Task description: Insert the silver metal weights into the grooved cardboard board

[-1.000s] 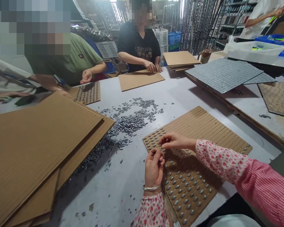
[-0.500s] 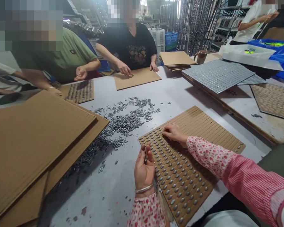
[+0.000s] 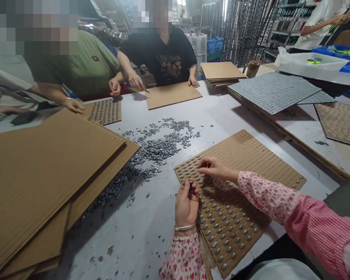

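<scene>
A cardboard sheet (image 3: 268,159) with parallel grooves lies tilted on the table before me. Rows of small grey spindle-shaped pieces (image 3: 221,258) sit on its near and left part; grooves at the far right are mostly bare, apart from a few pieces at the corner. My left hand (image 3: 187,204), palm up at the sheet's left edge, has its fingers curled around a small grey piece, partly visible at the fingertips. My right hand (image 3: 212,168) hovers low over the upper rows, thumb and forefinger pinched together; whatever is between them is hidden.
A heap of loose grey pieces (image 3: 160,147) spreads across the white table. Stacked cardboard sheets (image 3: 55,155) overhang it at left. Two people work opposite, with a plain sheet (image 3: 173,96) and a filled sheet (image 3: 106,111). Silvery sheets (image 3: 277,89) and a mug (image 3: 252,69) stand at right.
My right hand has lifted slightly off the rows and come nearer my left hand. The left fingers have curled in more. The view has shifted a little.
</scene>
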Demonstrator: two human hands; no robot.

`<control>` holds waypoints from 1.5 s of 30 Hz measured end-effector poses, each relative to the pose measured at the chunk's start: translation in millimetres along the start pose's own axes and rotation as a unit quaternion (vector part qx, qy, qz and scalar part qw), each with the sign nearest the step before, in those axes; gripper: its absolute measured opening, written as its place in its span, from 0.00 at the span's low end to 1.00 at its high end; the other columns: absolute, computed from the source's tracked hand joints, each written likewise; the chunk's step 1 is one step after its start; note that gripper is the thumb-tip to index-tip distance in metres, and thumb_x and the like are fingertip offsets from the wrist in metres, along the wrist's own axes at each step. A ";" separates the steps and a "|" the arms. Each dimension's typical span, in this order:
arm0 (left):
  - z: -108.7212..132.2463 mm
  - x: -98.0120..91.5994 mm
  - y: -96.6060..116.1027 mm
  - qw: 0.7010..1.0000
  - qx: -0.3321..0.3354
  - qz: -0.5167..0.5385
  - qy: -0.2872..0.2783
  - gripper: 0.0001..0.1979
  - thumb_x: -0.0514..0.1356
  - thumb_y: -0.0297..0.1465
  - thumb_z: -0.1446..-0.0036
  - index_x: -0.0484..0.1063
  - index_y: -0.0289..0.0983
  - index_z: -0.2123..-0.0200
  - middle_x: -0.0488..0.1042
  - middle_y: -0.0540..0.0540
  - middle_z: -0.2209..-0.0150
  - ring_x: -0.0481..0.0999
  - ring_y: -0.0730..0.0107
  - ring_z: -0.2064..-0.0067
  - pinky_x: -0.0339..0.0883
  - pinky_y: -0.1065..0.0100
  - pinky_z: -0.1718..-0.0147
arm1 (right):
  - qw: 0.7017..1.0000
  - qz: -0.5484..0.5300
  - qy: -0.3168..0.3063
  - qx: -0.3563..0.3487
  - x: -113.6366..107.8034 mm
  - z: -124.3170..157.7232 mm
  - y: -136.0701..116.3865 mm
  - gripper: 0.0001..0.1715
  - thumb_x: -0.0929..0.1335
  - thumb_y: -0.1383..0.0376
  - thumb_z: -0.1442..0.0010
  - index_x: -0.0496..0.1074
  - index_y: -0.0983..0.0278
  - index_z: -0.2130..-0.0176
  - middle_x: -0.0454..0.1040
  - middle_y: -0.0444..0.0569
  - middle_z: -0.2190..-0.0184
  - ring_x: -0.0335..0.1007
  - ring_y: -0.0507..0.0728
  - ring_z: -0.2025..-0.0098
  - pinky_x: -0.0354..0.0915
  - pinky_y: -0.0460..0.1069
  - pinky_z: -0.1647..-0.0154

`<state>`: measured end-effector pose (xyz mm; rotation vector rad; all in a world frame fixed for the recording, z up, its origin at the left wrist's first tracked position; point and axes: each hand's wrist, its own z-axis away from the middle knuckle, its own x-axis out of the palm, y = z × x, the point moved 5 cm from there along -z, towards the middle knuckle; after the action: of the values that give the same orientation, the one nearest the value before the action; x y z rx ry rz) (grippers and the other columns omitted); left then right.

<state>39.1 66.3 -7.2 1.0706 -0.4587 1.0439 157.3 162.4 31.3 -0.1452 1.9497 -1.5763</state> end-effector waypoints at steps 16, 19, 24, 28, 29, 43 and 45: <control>3.1 1.0 6.3 0.997 -0.023 0.052 0.055 0.13 0.47 0.20 0.39 0.71 0.29 0.63 0.76 0.40 0.62 0.76 0.74 0.62 0.72 0.77 0.68 | 0.991 0.118 -0.014 0.065 -27.0 -10.4 29.0 0.04 0.65 0.69 0.45 0.69 0.68 0.71 0.65 0.41 0.78 0.57 0.47 0.75 0.53 0.43 0.73; 5.3 0.1 6.3 0.994 -0.042 0.052 0.082 0.10 0.49 0.23 0.39 0.70 0.31 0.64 0.76 0.43 0.64 0.76 0.79 0.69 0.70 0.82 0.76 | 0.976 0.210 -0.045 0.036 -27.0 -12.6 32.2 0.06 0.65 0.68 0.44 0.70 0.67 0.71 0.68 0.42 0.76 0.59 0.48 0.74 0.53 0.43 0.72; 5.5 5.2 3.7 0.995 -0.059 0.063 0.041 0.12 0.46 0.25 0.38 0.69 0.32 0.66 0.73 0.47 0.72 0.71 0.83 0.78 0.66 0.83 0.82 | 0.952 0.304 -0.037 -0.004 -16.4 -14.7 30.5 0.05 0.66 0.68 0.46 0.71 0.67 0.72 0.70 0.45 0.74 0.59 0.49 0.72 0.54 0.44 0.70; 4.5 3.6 2.7 0.999 -0.036 0.015 0.037 0.12 0.48 0.20 0.40 0.70 0.32 0.61 0.76 0.43 0.64 0.76 0.78 0.68 0.72 0.78 0.71 | 0.950 0.311 -0.020 -0.007 -14.8 -15.3 33.9 0.03 0.66 0.69 0.46 0.70 0.67 0.71 0.70 0.47 0.73 0.61 0.51 0.69 0.56 0.45 0.66; 4.3 3.2 1.8 0.999 -0.031 0.005 0.034 0.11 0.48 0.19 0.41 0.70 0.32 0.62 0.76 0.42 0.63 0.76 0.77 0.68 0.72 0.77 0.71 | 0.950 0.311 -0.015 -0.008 -15.2 -14.6 33.8 0.03 0.67 0.69 0.46 0.70 0.67 0.71 0.70 0.47 0.72 0.61 0.51 0.68 0.56 0.46 0.65; -2.0 0.6 -7.8 0.998 0.012 0.050 0.021 0.11 0.53 0.22 0.42 0.75 0.33 0.71 0.78 0.44 0.66 0.76 0.72 0.60 0.70 0.72 0.59 | 0.993 0.041 -0.070 -0.085 21.3 16.8 -35.5 0.10 0.66 0.62 0.43 0.72 0.67 0.68 0.72 0.45 0.74 0.65 0.49 0.72 0.59 0.43 0.71; -2.7 0.1 -7.4 0.999 0.028 0.043 0.014 0.08 0.56 0.24 0.44 0.76 0.34 0.70 0.78 0.44 0.63 0.75 0.70 0.58 0.69 0.71 0.58 | 0.993 0.056 -0.075 -0.076 28.6 17.7 -36.5 0.10 0.65 0.63 0.42 0.72 0.67 0.69 0.73 0.45 0.74 0.65 0.49 0.72 0.60 0.43 0.71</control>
<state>45.1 68.0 -12.0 1.0913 -0.4587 1.1522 133.1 124.2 51.8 -0.2052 1.9241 -1.3077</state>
